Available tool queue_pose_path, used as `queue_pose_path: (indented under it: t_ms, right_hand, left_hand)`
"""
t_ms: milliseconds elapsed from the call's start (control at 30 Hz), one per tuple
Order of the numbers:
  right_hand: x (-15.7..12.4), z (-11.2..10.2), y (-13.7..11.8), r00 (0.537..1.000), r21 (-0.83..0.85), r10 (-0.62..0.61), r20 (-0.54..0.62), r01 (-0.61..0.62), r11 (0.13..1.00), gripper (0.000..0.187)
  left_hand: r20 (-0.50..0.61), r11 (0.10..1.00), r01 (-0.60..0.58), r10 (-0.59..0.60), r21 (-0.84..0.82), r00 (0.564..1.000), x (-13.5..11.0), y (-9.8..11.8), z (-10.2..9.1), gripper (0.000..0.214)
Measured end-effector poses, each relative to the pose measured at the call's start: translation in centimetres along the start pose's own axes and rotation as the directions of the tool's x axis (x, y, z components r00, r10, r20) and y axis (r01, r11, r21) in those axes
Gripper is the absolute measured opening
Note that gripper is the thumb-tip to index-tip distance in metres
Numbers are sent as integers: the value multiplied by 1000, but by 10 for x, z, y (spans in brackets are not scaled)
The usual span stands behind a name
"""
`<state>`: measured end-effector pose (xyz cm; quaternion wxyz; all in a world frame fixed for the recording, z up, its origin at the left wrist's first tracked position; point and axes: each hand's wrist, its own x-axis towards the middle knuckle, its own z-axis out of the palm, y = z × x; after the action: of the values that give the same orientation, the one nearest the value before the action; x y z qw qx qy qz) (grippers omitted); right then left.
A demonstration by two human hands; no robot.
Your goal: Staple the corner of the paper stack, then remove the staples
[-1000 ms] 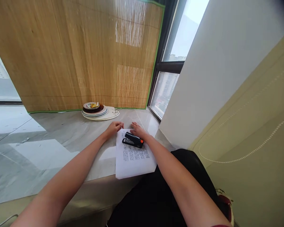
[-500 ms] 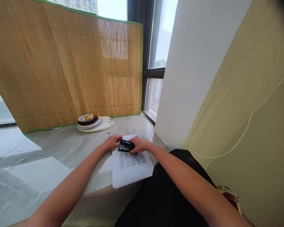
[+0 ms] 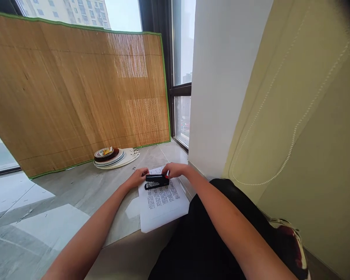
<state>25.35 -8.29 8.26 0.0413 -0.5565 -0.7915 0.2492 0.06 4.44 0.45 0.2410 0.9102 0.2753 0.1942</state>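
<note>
A black stapler (image 3: 156, 181) lies across the upper part of a printed sheet of paper (image 3: 164, 212), its front end pointing left. My right hand (image 3: 172, 170) has its fingers closed on the stapler's rear end, where a small red spot shows at the fingertips. At the paper's upper left edge, my left hand (image 3: 140, 175) is closed with curled fingers, close to the stapler's front end. Its fingertips are partly hidden, but they appear to pinch the paper's edge. The paper's near edge reaches the front of the grey marble-look ledge (image 3: 113, 229).
A stack of plates (image 3: 109, 157) with an oval platter (image 3: 131, 155) stands at the back of the ledge. Behind it leans a bamboo mat (image 3: 84, 93) against the window. On the right are a white wall (image 3: 215, 85) and a hanging bead chain (image 3: 294, 136).
My right hand has shifted from over the stapler's back half to its rear end, fingers now higher. The stapler has turned nearly level across the page. The camera view has turned slightly right.
</note>
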Motion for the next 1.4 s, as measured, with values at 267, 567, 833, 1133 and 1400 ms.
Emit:
queue_pose_path:
  t_ms: [267,567,833,1133,1400]
  right_hand:
    - [-2,-3,-8,982,187,187,-2,-184,965,51]
    - [1,-1,-10,962,43,270,-36,-268,962,38]
    - [2,2,-17,947,-37,289,-143,-297,954,37]
    - [-6,-1,-24,927,14,353,-129,-355,935,37]
    - [-4,1,-32,931,-24,345,-119,-350,936,43]
  left_hand:
    - [-142,887,124,-206,-444,968,3,-10,-7,53]
    - [-163,815,139,-274,-563,948,5,-11,-4,62]
    - [-110,879,140,-211,-455,971,3,-5,-6,44]
    - [-169,974,138,-169,-181,971,2,1,-8,42]
    - [-171,975,156,-183,-161,968,7,-6,-8,35]
